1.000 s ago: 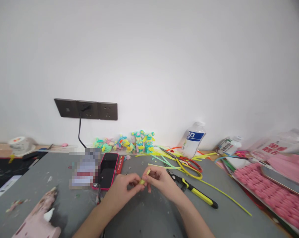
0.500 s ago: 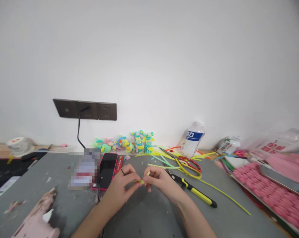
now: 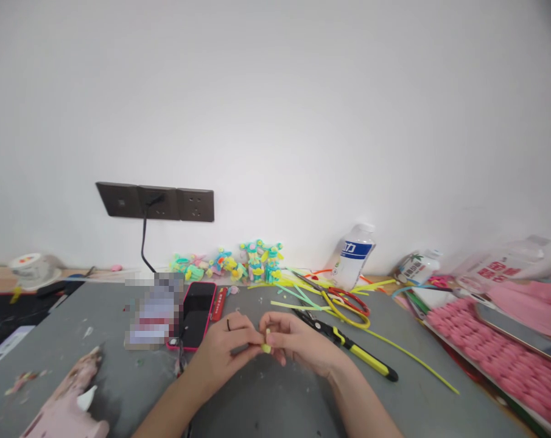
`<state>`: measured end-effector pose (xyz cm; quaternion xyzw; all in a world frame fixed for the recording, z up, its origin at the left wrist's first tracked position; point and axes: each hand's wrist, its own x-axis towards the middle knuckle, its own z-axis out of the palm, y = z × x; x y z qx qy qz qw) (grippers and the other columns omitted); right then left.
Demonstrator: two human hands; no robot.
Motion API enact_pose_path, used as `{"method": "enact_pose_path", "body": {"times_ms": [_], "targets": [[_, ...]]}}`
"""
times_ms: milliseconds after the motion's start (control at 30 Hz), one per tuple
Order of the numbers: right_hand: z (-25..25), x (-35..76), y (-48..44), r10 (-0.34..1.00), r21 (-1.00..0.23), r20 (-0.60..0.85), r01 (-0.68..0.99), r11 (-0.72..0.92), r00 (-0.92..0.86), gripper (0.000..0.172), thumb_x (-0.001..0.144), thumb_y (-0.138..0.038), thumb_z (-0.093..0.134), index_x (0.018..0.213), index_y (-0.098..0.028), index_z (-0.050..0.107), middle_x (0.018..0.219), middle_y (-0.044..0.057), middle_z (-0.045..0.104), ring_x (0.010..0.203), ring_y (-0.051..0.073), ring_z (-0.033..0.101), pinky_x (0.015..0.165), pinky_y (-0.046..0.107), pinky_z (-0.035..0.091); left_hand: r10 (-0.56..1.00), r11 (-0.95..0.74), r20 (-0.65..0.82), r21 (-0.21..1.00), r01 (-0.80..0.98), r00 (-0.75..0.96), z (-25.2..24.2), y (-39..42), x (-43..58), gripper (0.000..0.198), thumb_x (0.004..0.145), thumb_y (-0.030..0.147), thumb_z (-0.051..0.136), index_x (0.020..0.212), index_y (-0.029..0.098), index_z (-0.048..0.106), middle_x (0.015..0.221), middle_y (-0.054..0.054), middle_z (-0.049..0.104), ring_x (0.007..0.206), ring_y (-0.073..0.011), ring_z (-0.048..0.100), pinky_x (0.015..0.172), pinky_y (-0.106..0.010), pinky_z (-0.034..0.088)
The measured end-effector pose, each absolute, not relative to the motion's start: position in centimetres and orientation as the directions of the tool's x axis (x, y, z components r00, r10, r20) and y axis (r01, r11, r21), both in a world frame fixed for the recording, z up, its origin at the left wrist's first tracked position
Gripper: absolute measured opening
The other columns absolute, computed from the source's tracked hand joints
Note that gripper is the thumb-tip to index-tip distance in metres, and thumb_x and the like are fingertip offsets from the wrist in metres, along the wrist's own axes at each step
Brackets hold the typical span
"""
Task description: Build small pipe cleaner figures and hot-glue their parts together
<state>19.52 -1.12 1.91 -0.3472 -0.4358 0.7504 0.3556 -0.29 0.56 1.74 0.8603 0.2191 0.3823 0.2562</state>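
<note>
My left hand (image 3: 229,345) and my right hand (image 3: 298,342) meet over the grey table mat (image 3: 275,401), fingertips nearly touching. Between them is a small yellow-green piece (image 3: 266,348), pinched from both sides and partly covered by the fingers. It looks like a short bit of soft strip, but its exact kind is too small to tell. Just right of my right hand lie black-and-yellow pliers (image 3: 364,358). Beyond them rest red-and-yellow-handled scissors (image 3: 348,304) among loose yellow and green strips (image 3: 302,298).
Small colourful figures (image 3: 257,261) stand along the wall. A pink-cased phone (image 3: 197,313) lies left of my hands, with a pink object (image 3: 69,401) nearer me. A white bottle (image 3: 354,255) leans at the back. Pink woven material (image 3: 508,347) occupies the right side.
Both hands have come slightly lower and closer together. The yellow-green piece has turned between the fingertips, and the left fingers have drawn in tighter.
</note>
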Motion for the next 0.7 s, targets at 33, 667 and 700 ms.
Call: {"method": "enact_pose_path", "body": {"times_ms": [33, 667, 700], "targets": [[1.91, 19.52, -1.13, 0.828, -0.9, -0.215, -0.224, -0.374, -0.519, 0.037, 0.067, -0.039, 0.085, 0.085, -0.015, 0.064, 0.063, -0.004, 0.064, 0.05, 0.005, 0.051, 0.047, 0.016, 0.039, 0.559, -0.788, 0.564, 0.59, 0.177, 0.608, 1.73, 0.58, -0.3, 0.017, 0.092, 0.024, 0.06, 0.086, 0.017, 0.074, 0.075, -0.007, 0.07, 0.071, -0.0164, 0.061, 0.066, -0.026, 0.045], [2.19, 18.85, -1.23, 0.886, -0.9, -0.113, -0.331, -0.283, -0.45, 0.038, 0.065, -0.027, 0.088, 0.085, -0.018, 0.056, 0.079, -0.002, 0.065, 0.063, 0.008, 0.056, 0.059, 0.02, 0.039, 0.795, -0.531, 0.364, 0.804, 0.268, 0.485, 1.84, 0.18, -0.1, 0.017, 0.075, 0.017, 0.075, 0.085, 0.019, 0.062, 0.075, 0.003, 0.061, 0.065, -0.0122, 0.055, 0.062, -0.021, 0.043], [2.18, 18.77, -1.22, 0.896, -0.904, -0.106, -0.333, -0.267, -0.431, 0.039, 0.065, -0.028, 0.088, 0.084, -0.019, 0.055, 0.077, -0.003, 0.064, 0.062, 0.008, 0.056, 0.058, 0.02, 0.039, 0.782, -0.547, 0.373, 0.795, 0.263, 0.499, 1.91, 0.18, -0.1, 0.017, 0.075, 0.018, 0.076, 0.086, 0.019, 0.063, 0.077, 0.002, 0.062, 0.067, -0.0127, 0.056, 0.063, -0.021, 0.043]]}}
